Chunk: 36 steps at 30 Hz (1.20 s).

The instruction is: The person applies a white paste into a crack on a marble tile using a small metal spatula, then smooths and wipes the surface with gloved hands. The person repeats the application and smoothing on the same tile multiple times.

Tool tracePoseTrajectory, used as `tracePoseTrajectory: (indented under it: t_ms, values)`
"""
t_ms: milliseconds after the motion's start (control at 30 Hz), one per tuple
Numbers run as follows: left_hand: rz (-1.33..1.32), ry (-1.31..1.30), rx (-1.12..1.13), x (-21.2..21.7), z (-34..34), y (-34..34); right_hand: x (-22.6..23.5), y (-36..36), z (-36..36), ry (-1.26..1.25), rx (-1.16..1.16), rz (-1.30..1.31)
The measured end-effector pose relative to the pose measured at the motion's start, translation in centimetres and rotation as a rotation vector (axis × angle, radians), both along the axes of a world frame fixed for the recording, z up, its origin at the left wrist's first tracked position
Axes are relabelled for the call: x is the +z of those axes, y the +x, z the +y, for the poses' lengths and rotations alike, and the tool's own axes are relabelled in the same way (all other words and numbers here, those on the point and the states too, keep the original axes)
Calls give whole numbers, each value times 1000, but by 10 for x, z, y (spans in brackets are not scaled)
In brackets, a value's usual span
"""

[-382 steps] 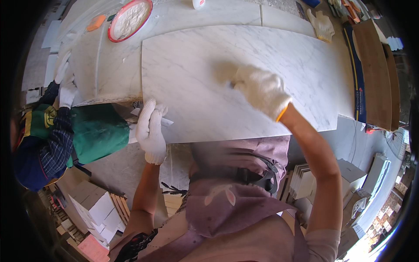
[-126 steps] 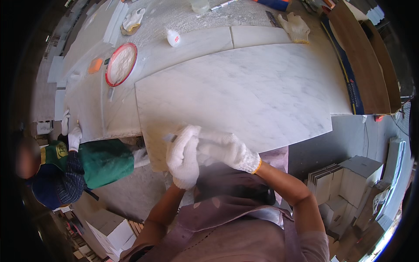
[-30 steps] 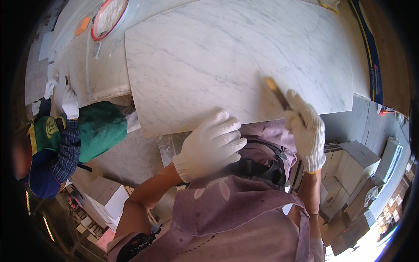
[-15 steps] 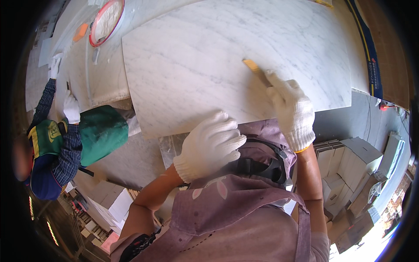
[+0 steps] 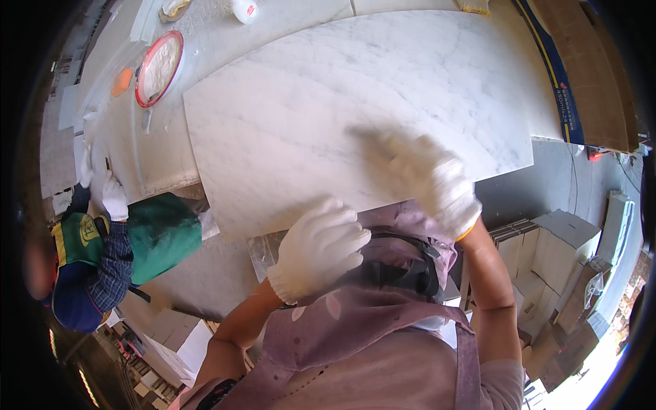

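Slab: large white marble slab (image 5: pixel 328 116) with grey veins, lying flat and filling the middle of the view.
Left hand: white-gloved left hand (image 5: pixel 321 249) at the slab's near edge, about 6 o'clock of the slab, fingers loosely curled and together, holding nothing visible.
Right hand: white-gloved right hand (image 5: pixel 427 181) over the slab's near right part, about 4 o'clock of its middle; blurred, so I cannot tell whether it grips anything.
Apron: mauve apron (image 5: pixel 383 342) below both hands.
Dish: round red-rimmed dish (image 5: pixel 158 67) of white paste at 10 o'clock, off the slab's left corner.
Co-worker: person in green top (image 5: pixel 160 236) at 8 o'clock, white-gloved hand (image 5: pixel 113 198) on the bench edge.
Boxes: pale cartons (image 5: pixel 553 260) at 4 o'clock, on the floor.
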State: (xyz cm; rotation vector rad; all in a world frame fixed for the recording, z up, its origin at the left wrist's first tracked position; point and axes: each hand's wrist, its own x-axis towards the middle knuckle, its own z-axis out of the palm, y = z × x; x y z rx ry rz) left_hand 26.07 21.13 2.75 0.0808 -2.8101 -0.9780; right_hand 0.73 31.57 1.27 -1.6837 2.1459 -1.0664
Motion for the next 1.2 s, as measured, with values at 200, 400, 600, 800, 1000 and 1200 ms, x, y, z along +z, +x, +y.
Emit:
tracePoseTrajectory:
  t_ms: [200, 400, 600, 800, 1000, 1200]
  values:
    - [70, -34, -11, -6, 2, -5, -28, -104, -1, 264, -717, 133]
    - [104, -44, -13, -15, 2, -12, -43, -109, -29, 96, -634, 169]
    - [122, -47, -14, -14, 2, -15, -30, -63, -54, 225, -592, 86]
    - [97, -45, -56, -16, 0, -22, -15, -24, -63, 302, -355, 216]
    - [87, -39, -37, -19, 5, -19, -5, 24, -69, 414, 3, 67]
    - [44, -21, -59, -19, 6, -3, -38, 57, -48, 117, 432, 44]
